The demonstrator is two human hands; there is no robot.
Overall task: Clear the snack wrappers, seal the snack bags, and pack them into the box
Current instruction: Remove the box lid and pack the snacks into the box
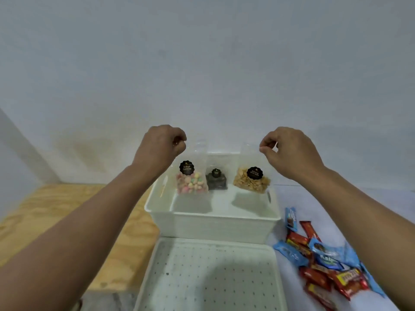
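Observation:
My left hand (160,145) pinches the top of a clear bag of pastel biscuits (192,182) and holds it above the white box (215,227). My right hand (289,149) pinches the top of a clear bag of golden nuts (251,181), also hanging over the box. A third bag with dark snacks (216,181) stands between them at the back of the box. Each bag carries a round black label.
The box's white dotted lid (208,277) lies flat in front of it. A pile of several red and blue wrapped snack bars (323,257) lies on the white surface to the right. A wooden board (67,218) is on the left. A pale wall rises behind.

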